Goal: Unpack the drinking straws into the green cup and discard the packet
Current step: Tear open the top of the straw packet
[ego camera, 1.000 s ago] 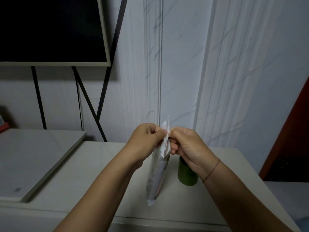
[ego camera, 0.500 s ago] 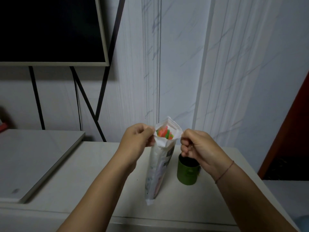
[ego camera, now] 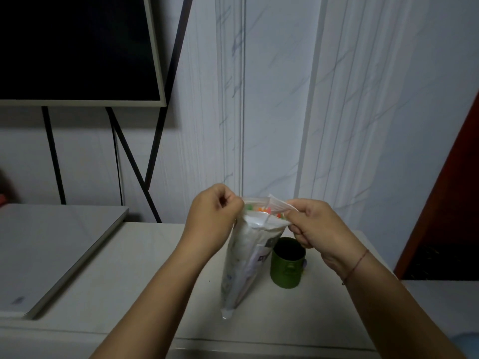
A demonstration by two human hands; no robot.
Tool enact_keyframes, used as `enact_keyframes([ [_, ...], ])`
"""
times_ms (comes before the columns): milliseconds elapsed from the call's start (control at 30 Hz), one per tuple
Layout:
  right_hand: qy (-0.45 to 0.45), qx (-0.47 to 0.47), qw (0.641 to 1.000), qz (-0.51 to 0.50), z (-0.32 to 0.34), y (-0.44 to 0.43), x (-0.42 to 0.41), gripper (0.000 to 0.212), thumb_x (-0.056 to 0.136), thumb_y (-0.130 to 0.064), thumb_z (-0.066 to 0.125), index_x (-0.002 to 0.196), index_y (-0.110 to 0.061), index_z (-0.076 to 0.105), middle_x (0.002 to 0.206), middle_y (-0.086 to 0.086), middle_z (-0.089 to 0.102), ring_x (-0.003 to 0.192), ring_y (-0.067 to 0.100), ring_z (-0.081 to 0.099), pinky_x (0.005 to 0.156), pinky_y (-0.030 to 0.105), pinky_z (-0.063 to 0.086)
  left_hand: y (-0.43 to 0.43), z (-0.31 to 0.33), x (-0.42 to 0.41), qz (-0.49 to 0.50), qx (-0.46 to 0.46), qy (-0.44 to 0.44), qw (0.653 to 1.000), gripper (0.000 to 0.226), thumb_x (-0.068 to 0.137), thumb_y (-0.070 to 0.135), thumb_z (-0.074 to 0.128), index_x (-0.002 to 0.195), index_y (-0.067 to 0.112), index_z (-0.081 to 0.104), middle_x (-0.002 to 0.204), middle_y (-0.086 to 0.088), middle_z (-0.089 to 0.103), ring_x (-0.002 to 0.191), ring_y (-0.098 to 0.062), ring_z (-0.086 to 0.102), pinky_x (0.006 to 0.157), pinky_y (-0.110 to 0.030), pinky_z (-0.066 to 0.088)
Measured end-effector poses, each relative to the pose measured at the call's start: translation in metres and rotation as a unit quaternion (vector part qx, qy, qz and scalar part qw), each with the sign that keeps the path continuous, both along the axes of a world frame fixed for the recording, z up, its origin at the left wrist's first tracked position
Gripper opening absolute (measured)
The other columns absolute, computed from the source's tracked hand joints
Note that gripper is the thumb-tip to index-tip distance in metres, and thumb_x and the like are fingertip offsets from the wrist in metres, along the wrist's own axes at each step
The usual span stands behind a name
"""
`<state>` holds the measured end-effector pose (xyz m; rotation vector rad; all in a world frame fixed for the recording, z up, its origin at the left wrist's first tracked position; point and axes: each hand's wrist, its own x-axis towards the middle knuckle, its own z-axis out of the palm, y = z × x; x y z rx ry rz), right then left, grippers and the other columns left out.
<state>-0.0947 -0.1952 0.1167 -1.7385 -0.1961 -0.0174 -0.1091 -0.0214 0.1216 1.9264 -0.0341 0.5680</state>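
Both grips pinch packet (ego camera: 248,257) mouth, left hand (ego camera: 215,216), right hand (ego camera: 313,226); widen evenly (straws (ego camera: 261,209) showing), above-left of cup (ego camera: 287,263).

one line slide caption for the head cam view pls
Both hands, left and right, hold a straw packet open beside the green cup.

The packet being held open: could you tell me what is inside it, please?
Through the open mouth of the packet, held apart by the left hand and right hand, the orange and green tips of the straws show. Their lengths are hidden by the packet's printed wall.
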Motion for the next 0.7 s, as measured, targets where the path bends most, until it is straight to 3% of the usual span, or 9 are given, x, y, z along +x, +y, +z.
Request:
enact_keyframes([
  [133,0.014,0.090,0.995,-0.027,-0.011,0.009,0.005,0.026,0.093,-0.005,0.042,0.091,-0.008,0.068,0.046,-0.001,0.042,0.035,0.008,0.034,0.036,0.016,0.029,-0.006,-0.004,-0.003,-0.006,-0.026,-0.008,1.000,0.033,0.090,0.028,0.061,0.070,0.002,0.059,0.065,-0.012,0.060,0.060,-0.015,0.053,0.066,-0.038,0.051],
  [233,0.028,0.157,0.986,-0.038,-0.018,0.011,0.006,0.026,0.094,-0.006,0.042,0.089,-0.005,0.067,0.048,0.003,0.045,0.038,0.010,0.039,0.037,0.019,0.032,-0.008,-0.013,-0.014,-0.077,-0.104,0.116,0.985,0.060,0.089,0.058,0.047,0.057,0.009,0.057,0.053,-0.006,0.054,0.050,-0.015,0.050,0.056,-0.028,0.042],
  [333,0.023,0.193,0.980,-0.034,-0.022,0.013,0.003,0.027,0.094,-0.006,0.041,0.089,-0.005,0.067,0.048,0.005,0.046,0.040,0.011,0.038,0.040,0.020,0.032,-0.015,-0.034,-0.029,-0.207,-0.230,0.347,0.885,0.083,0.080,0.078,0.026,0.049,0.010,0.063,0.053,-0.011,0.060,0.044,-0.019,0.057,0.051,-0.024,0.042],
  [367,0.022,0.205,0.978,-0.031,-0.023,0.014,0.003,0.026,0.094,-0.006,0.041,0.088,-0.005,0.067,0.049,0.006,0.046,0.040,0.011,0.038,0.040,0.020,0.031,-0.020,-0.043,-0.032,-0.246,-0.278,0.405,0.836,0.090,0.076,0.081,0.023,0.056,0.007,0.069,0.059,-0.013,0.065,0.047,-0.021,0.061,0.051,-0.022,0.046],
  [433,0.024,0.225,0.974,-0.028,-0.024,0.015,0.001,0.025,0.095,-0.007,0.042,0.090,-0.004,0.067,0.049,0.006,0.046,0.039,0.010,0.038,0.040,0.020,0.031,-0.031,-0.062,-0.033,-0.288,-0.392,0.457,0.744,0.105,0.068,0.085,0.024,0.094,-0.004,0.072,0.084,-0.021,0.073,0.068,-0.027,0.072,0.062,-0.029,0.055],
  [500,0.028,0.243,0.969,-0.018,-0.025,0.014,0.001,0.024,0.095,-0.007,0.043,0.092,-0.002,0.066,0.052,0.007,0.047,0.038,0.010,0.038,0.039,0.019,0.031,-0.040,-0.076,-0.031,-0.287,-0.539,0.429,0.666,0.110,0.069,0.083,0.032,0.127,-0.008,0.050,0.112,-0.028,0.067,0.100,-0.036,0.069,0.083,-0.046,0.056],
  [533,0.030,0.249,0.968,-0.010,-0.026,0.012,0.000,0.024,0.095,-0.009,0.043,0.093,-0.002,0.066,0.055,0.009,0.048,0.039,0.010,0.038,0.039,0.018,0.032,-0.043,-0.080,-0.028,-0.271,-0.603,0.390,0.640,0.105,0.072,0.080,0.037,0.131,-0.007,0.041,0.118,-0.030,0.064,0.110,-0.039,0.064,0.087,-0.053,0.053],
  [600,0.037,0.251,0.967,0.003,-0.029,0.008,-0.002,0.024,0.097,-0.013,0.044,0.094,-0.001,0.065,0.061,0.011,0.048,0.040,0.009,0.039,0.040,0.018,0.034,-0.046,-0.083,-0.022,-0.229,-0.674,0.322,0.624,0.088,0.078,0.074,0.044,0.122,-0.003,0.043,0.120,-0.034,0.061,0.114,-0.040,0.060,0.085,-0.058,0.050],
  [700,0.052,0.261,0.964,0.009,-0.035,0.000,-0.004,0.024,0.097,-0.015,0.044,0.092,0.000,0.063,0.063,0.012,0.048,0.039,0.009,0.040,0.038,0.017,0.035,-0.041,-0.087,-0.010,-0.169,-0.711,0.251,0.634,0.072,0.082,0.058,0.055,0.124,0.000,0.053,0.116,-0.030,0.065,0.108,-0.040,0.063,0.081,-0.059,0.051],
])
